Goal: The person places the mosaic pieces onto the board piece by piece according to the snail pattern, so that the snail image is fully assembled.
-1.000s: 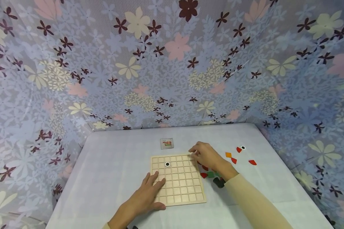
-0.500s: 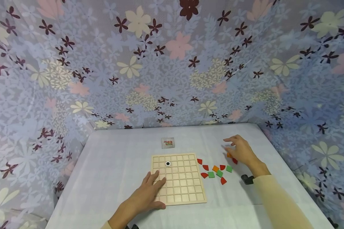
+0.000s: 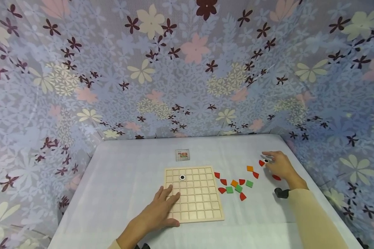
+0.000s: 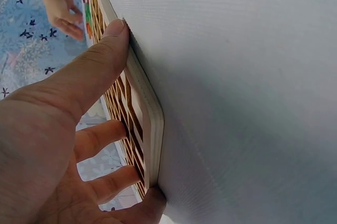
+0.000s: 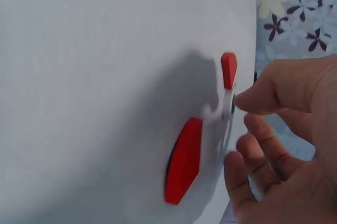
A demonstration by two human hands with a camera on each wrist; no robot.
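Note:
My left hand (image 3: 156,211) rests with spread fingers on the lower left corner of a wooden grid board (image 3: 199,199). In the left wrist view, the thumb (image 4: 105,50) lies against the board's edge and the fingertips touch its cells. A white round tile with a black dot (image 3: 182,177) sits in an upper cell. My right hand (image 3: 282,168) is at the far right, fingers apart, by a second dotted round tile (image 3: 266,160). In the right wrist view, a fingertip is right at that tile (image 5: 227,105); contact is unclear. A red rounded tile (image 5: 184,161) lies beside it.
Several red, green and orange tiles, including a green square (image 3: 229,190), lie right of the board. An orange square (image 3: 250,168) and red pieces sit farther right. A small picture card (image 3: 182,155) lies behind the board. Patterned fabric (image 3: 187,86) rises at the table's back.
My right hand has moved from the board's upper right corner to the far right, beside the dotted round tile, uncovering the coloured tiles. The left hand has stayed on the board.

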